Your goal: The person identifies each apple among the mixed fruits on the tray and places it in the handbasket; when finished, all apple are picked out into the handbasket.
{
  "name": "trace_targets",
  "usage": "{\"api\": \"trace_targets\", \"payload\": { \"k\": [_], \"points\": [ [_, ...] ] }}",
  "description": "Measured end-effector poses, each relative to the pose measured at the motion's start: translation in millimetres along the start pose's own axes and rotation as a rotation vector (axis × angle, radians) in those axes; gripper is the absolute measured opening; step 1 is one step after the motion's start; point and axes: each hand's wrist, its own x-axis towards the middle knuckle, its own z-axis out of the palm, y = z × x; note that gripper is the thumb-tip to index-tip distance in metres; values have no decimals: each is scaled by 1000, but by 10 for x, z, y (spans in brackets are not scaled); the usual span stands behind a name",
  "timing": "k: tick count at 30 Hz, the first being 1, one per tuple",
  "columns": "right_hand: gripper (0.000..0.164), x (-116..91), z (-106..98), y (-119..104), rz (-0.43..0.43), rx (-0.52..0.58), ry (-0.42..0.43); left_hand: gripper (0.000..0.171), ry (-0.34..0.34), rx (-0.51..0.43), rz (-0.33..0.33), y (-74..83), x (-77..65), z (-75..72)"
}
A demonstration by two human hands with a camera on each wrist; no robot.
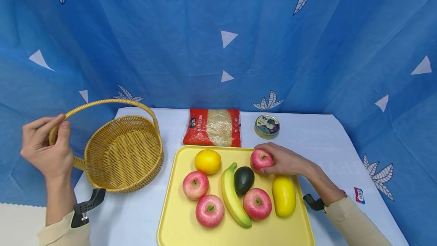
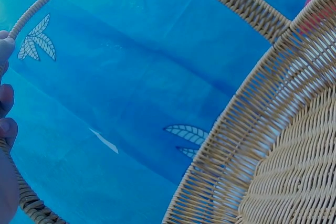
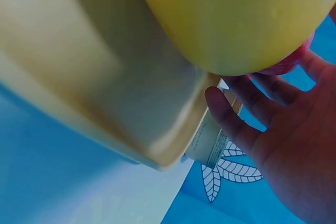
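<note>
My left hand [image 1: 51, 147] grips the arched handle [image 1: 109, 102] of a round woven basket [image 1: 124, 155], and the basket leans with its inside facing me. In the left wrist view only the fingertips [image 2: 6, 95] show beside the handle. On a yellow tray [image 1: 184, 223], my right hand [image 1: 285, 159] holds a red apple [image 1: 261, 159] at the back right corner, thumb at the front and fingers behind. A yellow mango [image 1: 284, 196] lies just in front of that hand. In the right wrist view the mango [image 3: 241, 19] hides most of the apple [image 3: 291, 62].
Also on the tray are a lemon [image 1: 208, 161], a banana [image 1: 232, 196], a dark green avocado [image 1: 244, 180] and three more apples [image 1: 209, 211]. Behind it lie a red bag of pasta [image 1: 213, 127] and a round tin [image 1: 267, 126]. A blue curtain [image 1: 191, 48] hangs at the back.
</note>
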Motion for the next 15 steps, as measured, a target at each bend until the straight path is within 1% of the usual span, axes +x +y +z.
{"api": "trace_targets", "payload": {
  "k": [9,15],
  "points": [
    [71,5,10,12,-18,-26,9,16,1,3,-5,8,-4,3],
    [66,4,-4,-1,-40,-44,20,16,6,-5,0,0,-4,2]
  ]
}}
